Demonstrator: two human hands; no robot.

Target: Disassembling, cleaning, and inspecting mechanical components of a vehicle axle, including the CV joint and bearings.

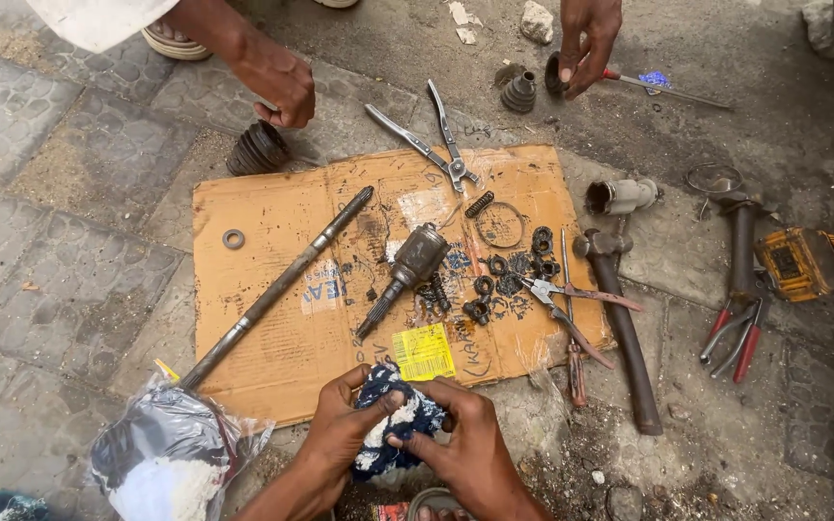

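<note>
Lying flat on grey paving stones [60, 241], a sheet of brown cardboard [272, 357] takes up the middle of the view and carries most of the parts. Across its left half runs a long steel shaft [277, 287], slanting from the upper middle down to a crumpled plastic bag [171, 453] at the lower left. Just right of the shaft sits a joint housing with a splined stub [407, 270], and beside that a scatter of small black rings and springs [499, 280]. A hammer [620, 328] rests off the cardboard's right edge, with red-handled pliers [736, 338] further right and a yellow power tool [813, 259] at the frame edge. Long-nosed pliers [436, 145] lie open at the cardboard's top edge, a ribbed rubber boot [258, 150] to their left.

At the bottom, the left hand [340, 434] and right hand [470, 449] both close their fingers around a blue-and-white rag [393, 429], held just below the cardboard's near edge. Two hands of another person [277, 82] reach in from the top. A small washer [234, 238] lies alone near the cardboard's left edge.
</note>
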